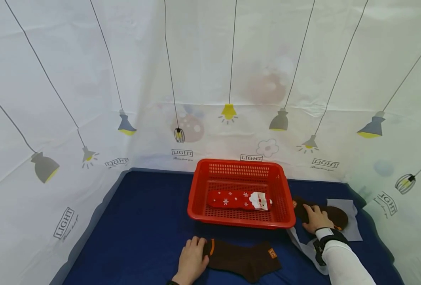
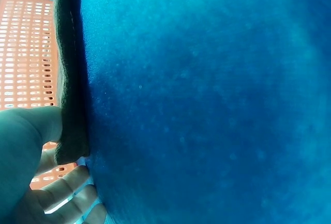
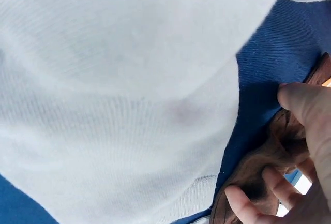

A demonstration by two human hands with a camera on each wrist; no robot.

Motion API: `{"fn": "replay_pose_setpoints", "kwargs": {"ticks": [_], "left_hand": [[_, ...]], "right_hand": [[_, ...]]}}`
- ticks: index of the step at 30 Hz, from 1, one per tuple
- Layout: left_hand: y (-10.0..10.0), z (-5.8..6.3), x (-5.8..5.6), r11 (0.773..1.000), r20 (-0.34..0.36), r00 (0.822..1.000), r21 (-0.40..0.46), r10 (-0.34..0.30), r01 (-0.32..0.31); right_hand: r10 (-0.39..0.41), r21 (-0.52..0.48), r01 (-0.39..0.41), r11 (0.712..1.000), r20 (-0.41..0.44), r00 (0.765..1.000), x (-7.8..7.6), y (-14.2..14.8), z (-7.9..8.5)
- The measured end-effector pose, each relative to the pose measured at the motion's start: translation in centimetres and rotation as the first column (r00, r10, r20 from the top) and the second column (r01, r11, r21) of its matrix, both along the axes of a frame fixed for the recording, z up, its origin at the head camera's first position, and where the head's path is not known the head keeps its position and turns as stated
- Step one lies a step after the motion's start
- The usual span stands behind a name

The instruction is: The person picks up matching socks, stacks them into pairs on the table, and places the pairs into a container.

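Note:
A brown ankle sock [image 1: 239,255] with an orange tab lies flat in front of the basket. My left hand [image 1: 192,257] touches its toe end, the thumb on one side and the fairly straight fingers [image 2: 64,188] past the tip. A second brown sock [image 1: 336,215] lies to the right of the basket, partly over light grey cloth [image 1: 353,221]. My right hand [image 1: 317,217] rests on this sock with spread fingers; the right wrist view shows the brown fabric [image 3: 258,164] wrinkled beneath them. The palm hides part of it.
A red plastic basket [image 1: 193,198] stands at the back, holding a red sock [image 1: 232,200] with snowflakes and a Santa face. A grey strip of cloth [image 1: 304,247] lies by my right forearm. Dark blue cloth [image 1: 143,221] covers the table; a printed white curtain [image 1: 210,71] surrounds it.

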State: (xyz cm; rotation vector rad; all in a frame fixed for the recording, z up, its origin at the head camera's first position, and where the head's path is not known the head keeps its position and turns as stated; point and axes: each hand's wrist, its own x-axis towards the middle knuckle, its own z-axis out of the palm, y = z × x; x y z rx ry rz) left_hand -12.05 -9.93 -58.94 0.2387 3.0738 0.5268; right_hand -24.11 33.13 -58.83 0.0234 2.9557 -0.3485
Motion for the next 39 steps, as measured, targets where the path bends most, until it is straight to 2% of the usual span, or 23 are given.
{"fn": "replay_pose_setpoints", "kwargs": {"ticks": [12,18,22,29,34,39], "left_hand": [[0.2,0.2,0.3,1.000,-0.011,1.000,0.002,0.006,-0.006],[0.2,0.1,0.4,1.000,0.012,1.000,0.010,-0.001,0.001],[0.2,0.0,0.4,1.000,0.000,1.000,0.014,-0.001,0.001],[0.2,0.1,0.2,1.000,-0.057,0.998,0.012,0.014,-0.013],[0.2,0.3,0.1,1.000,-0.037,0.999,0.015,0.020,-0.019],[0.2,0.2,0.2,1.000,-0.039,0.999,0.013,0.019,-0.019]], "right_hand": [[-0.015,-0.031,0.014,0.999,-0.031,0.999,0.7,0.3,-0.1],[0.000,-0.019,0.000,1.000,0.005,1.000,1.3,0.5,0.2],[0.016,-0.014,-0.016,1.000,0.018,1.000,1.5,0.7,0.6],[0.064,-0.008,-0.065,0.998,-0.088,0.994,1.6,0.8,2.4],[0.079,-0.014,-0.082,0.997,-0.123,0.989,1.9,1.0,4.0],[0.098,-0.017,-0.103,0.995,-0.191,0.977,2.7,1.2,4.7]]}}
